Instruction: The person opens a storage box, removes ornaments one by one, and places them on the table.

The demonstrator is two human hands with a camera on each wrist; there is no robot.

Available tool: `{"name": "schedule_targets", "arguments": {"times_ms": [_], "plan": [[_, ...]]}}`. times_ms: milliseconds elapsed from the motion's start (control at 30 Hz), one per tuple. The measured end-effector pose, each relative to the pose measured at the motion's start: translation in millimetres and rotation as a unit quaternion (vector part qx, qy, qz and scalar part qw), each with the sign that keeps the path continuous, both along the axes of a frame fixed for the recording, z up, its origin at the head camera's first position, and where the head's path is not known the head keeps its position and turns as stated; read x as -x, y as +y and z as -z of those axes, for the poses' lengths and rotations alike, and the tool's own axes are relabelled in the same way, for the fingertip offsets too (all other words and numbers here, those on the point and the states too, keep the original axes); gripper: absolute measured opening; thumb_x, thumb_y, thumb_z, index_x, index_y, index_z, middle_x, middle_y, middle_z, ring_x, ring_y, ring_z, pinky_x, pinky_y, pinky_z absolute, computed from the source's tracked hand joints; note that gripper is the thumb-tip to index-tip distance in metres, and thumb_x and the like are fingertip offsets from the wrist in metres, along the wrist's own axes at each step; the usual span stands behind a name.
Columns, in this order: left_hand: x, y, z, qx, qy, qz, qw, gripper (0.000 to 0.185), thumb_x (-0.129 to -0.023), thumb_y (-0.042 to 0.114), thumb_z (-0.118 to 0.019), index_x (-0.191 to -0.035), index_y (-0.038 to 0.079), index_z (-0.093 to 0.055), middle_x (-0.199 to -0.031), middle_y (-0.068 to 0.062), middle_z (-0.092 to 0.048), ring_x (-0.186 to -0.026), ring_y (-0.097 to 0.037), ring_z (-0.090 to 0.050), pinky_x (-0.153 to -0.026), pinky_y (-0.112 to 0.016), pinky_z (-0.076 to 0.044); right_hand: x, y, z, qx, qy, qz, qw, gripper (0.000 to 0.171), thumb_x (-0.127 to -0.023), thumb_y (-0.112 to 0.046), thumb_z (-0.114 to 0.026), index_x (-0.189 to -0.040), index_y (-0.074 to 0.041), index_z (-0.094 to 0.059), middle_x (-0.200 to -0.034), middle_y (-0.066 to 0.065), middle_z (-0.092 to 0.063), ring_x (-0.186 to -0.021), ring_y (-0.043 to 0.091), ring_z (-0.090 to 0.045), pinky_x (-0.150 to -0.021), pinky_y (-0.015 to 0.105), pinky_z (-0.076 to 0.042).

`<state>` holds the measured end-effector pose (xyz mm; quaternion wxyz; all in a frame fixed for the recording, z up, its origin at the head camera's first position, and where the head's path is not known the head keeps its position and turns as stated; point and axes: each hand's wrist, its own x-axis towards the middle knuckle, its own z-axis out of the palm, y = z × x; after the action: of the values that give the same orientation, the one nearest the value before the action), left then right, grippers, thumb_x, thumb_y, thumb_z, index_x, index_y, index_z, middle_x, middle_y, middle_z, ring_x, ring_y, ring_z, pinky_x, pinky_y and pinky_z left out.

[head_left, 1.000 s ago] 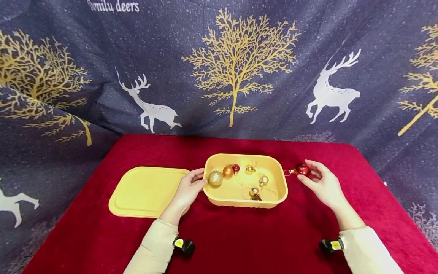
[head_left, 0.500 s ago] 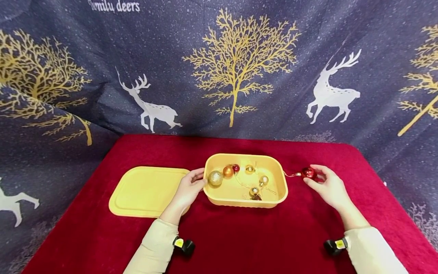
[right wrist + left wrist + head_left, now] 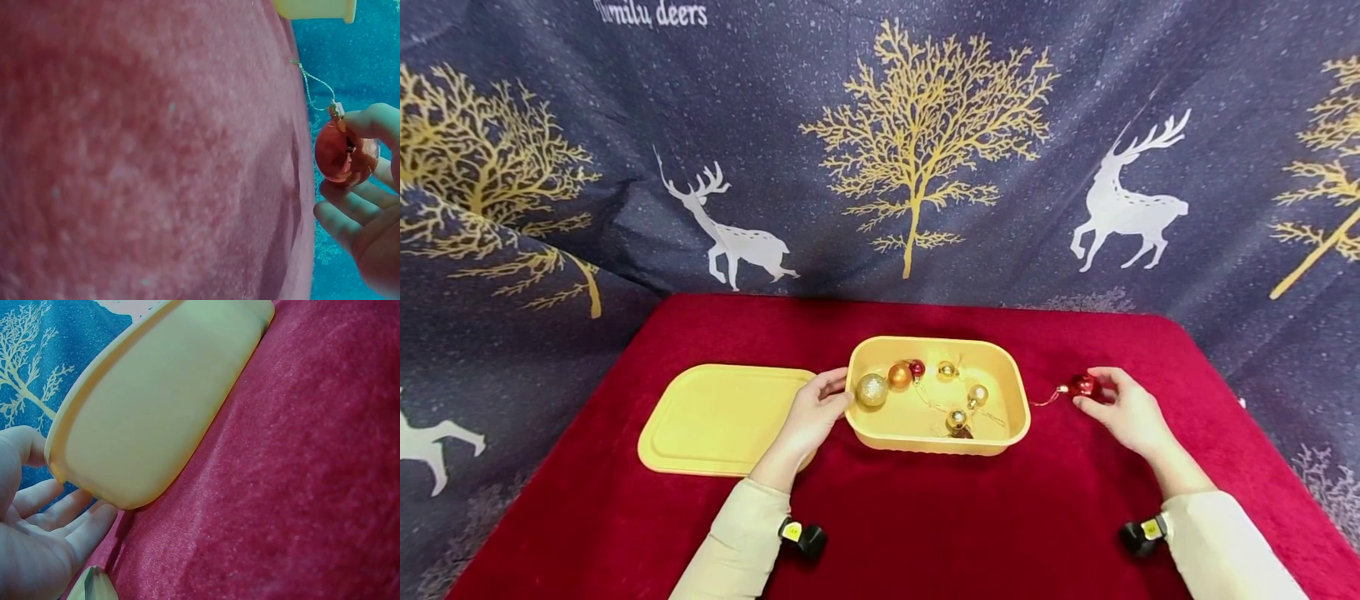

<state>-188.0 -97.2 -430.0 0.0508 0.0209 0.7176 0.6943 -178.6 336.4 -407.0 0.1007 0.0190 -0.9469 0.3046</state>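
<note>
While the red bauble (image 3: 1082, 385) sits pinched between thumb and fingertips of my right hand (image 3: 1126, 410), I read it as lying just to the right of the yellow tub (image 3: 938, 435), low over the red cloth (image 3: 925, 517), its gold hanging thread (image 3: 1045, 398) trailing back toward the tub's right wall; whether the ball touches the cloth I cannot tell. From the right wrist view the thumb curls over the bauble's cap and the other fingers cup under it, a light hold that suits a round, slick thing. Inside the tub lie other ornaments: a glittery gold ball (image 3: 872, 390) at the left end, an orange ball (image 3: 899, 376) just beside it, and small gold ones toward the middle. My left hand (image 3: 811, 417) rests against the tub's left end, fingers loosely spread along the wall, apparently steadying it. Left of the tub the matching lid (image 3: 715, 421) lies flat, partly under that forearm.
</note>
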Motion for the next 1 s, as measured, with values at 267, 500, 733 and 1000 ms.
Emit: {"name": "schedule_targets", "arguments": {"times_ms": [267,500,733,1000], "plan": [[-0.9,-1.1,-0.8,0.003,0.002,-0.001,1.0000,0.047,-0.089,0.001,-0.055,-0.135,-0.004,-0.045,-0.130,-0.026,-0.052,-0.114,-0.033,-0.056,-0.090,-0.039,-0.054,2.4,2.6,2.9,-0.020,-0.007,-0.019,1.000,0.050,-0.078,-0.016,-0.072,-0.117,0.007,-0.053,-0.113,0.029,-0.061,-0.100,0.044,-0.062,-0.069,0.007,-0.040],[0.9,-0.7,1.9,-0.001,0.004,-0.001,1.0000,0.047,-0.089,0.000,-0.055,-0.134,-0.004,-0.045,-0.128,-0.026,-0.054,-0.113,-0.032,-0.057,-0.088,-0.036,-0.054,3.5,4.9,5.5,-0.035,-0.013,-0.030,0.999,0.050,-0.078,-0.016,-0.072,-0.117,0.008,-0.053,-0.116,0.029,-0.060,-0.099,0.043,-0.062,-0.071,0.011,-0.043],[1.3,0.1,2.2,-0.007,0.005,-0.003,1.0000,0.047,-0.089,0.000,-0.055,-0.134,-0.004,-0.046,-0.128,-0.026,-0.054,-0.113,-0.032,-0.057,-0.087,-0.031,-0.054,3.1,4.1,3.6,-0.042,-0.015,-0.036,0.998,0.052,-0.078,-0.016,-0.072,-0.119,0.008,-0.051,-0.116,0.030,-0.059,-0.099,0.043,-0.062,-0.072,0.018,-0.047],[-0.1,0.0,1.6,-0.001,0.006,-0.002,1.0000,0.046,-0.089,0.000,-0.055,-0.134,-0.004,-0.046,-0.127,-0.026,-0.054,-0.113,-0.032,-0.057,-0.087,-0.031,-0.054,2.9,3.0,0.2,-0.042,-0.007,-0.034,0.999,0.053,-0.079,-0.018,-0.072,-0.121,0.007,-0.052,-0.115,0.029,-0.060,-0.100,0.043,-0.062,-0.077,0.032,-0.048]]}}
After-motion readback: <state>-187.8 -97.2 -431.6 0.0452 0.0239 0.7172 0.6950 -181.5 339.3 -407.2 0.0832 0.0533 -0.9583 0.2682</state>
